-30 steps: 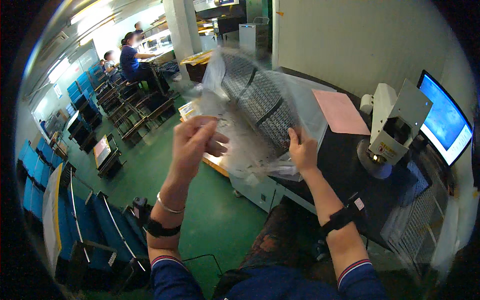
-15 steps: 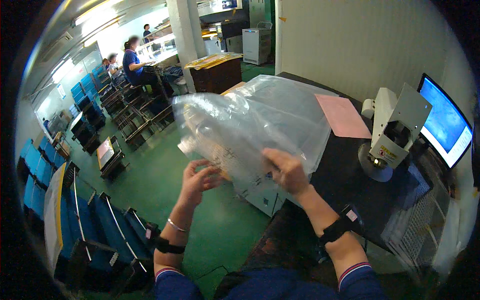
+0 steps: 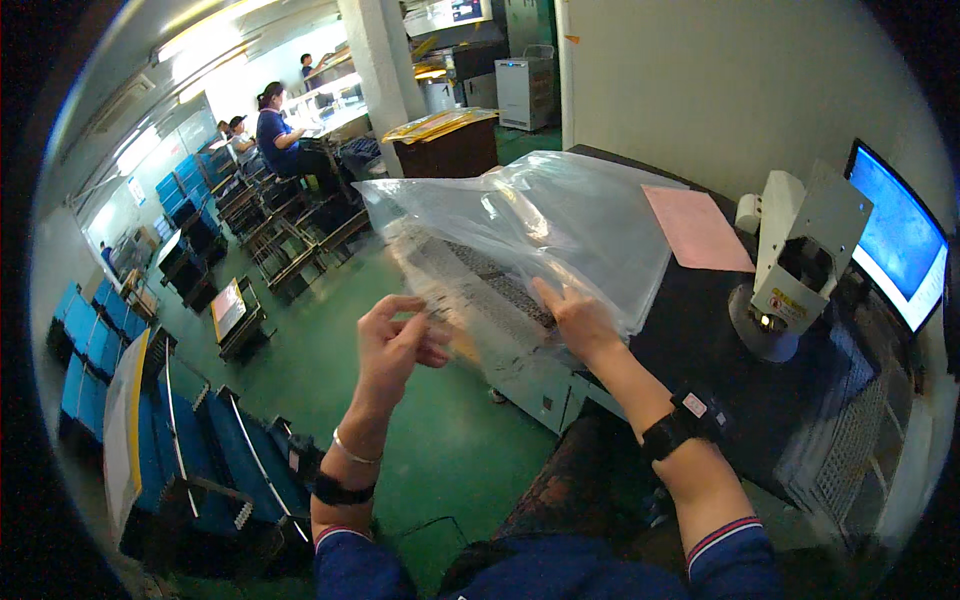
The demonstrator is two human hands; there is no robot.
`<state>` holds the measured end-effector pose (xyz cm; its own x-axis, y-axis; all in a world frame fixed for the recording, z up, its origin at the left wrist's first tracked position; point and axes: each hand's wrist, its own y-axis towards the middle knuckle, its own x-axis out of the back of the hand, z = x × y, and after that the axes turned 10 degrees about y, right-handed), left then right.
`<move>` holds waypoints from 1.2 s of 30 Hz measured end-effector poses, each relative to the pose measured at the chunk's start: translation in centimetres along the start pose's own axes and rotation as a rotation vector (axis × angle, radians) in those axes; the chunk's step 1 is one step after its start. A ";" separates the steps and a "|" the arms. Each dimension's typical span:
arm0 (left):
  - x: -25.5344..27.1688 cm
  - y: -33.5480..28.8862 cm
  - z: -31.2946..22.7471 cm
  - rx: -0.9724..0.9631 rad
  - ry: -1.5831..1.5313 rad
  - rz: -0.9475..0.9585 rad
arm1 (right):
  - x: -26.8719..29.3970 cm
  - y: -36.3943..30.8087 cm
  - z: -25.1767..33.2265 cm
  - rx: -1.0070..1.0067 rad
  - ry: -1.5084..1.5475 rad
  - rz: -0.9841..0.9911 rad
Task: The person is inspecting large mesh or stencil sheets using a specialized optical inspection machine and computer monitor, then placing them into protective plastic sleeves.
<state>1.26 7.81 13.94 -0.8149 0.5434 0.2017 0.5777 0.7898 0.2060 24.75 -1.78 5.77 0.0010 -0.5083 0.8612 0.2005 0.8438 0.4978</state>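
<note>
L hand (image 3: 400, 340): half-curled, fingers bending in toward thumb, fingertips pointing R. Hovering at, poss. touching, lower L edge of patterned sheet (image 3: 490, 280); can't tell if it's pinching it, edge there blurring out. L forearm rising steeply from bottom of view, wrist bending slightly in; wearing silver bangle (image 3: 357, 447) and, farther up, black strap (image 3: 343, 490).

R hand (image 3: 582, 318): index finger stretching out fwd along clear plastic (image 3: 610, 210), other fingers folding under; thumb not showing clearly. Touching plastic near the near end of patterned sheet; can't tell if it's gripping either. R forearm slanting up and L from lower R, wearing strap w/ small box (image 3: 695, 408).

Patterned sheet: tilting btwn the hands, grey w/ dark rows, hanging out past L front edge of tabletop (image 3: 660, 345); part-covered by clear plastic. Can't tell if inside it or just under. Plastic spreading back over tabletop, one corner sticking out far L.

Nearby: pink sheet (image 3: 700, 230) lying just R of plastic; scope-like device (image 3: 795, 270) standing farther R, monitor (image 3: 900, 235) glowing blue behind it. Bkgd: co-worker (image 3: 278, 130) in dark blue top sitting at lit bench.
</note>
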 end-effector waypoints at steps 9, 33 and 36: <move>8.2 -1.4 5.2 0.002 0.063 -0.179 | 3.4 0.2 -6.2 0.022 0.119 -0.370; 4.9 -8.6 -2.4 -0.036 -0.160 -0.271 | 4.2 -5.9 12.4 0.422 0.779 -0.025; 5.6 -10.0 -2.3 -0.310 -0.159 -0.129 | 6.0 -4.7 12.7 0.411 0.975 -0.292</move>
<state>-8.94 2.25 15.22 -0.8649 0.5018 0.0086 0.4369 0.7443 0.5052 11.39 -6.63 9.92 0.8169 -0.4631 0.3437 -0.0229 0.5694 0.8217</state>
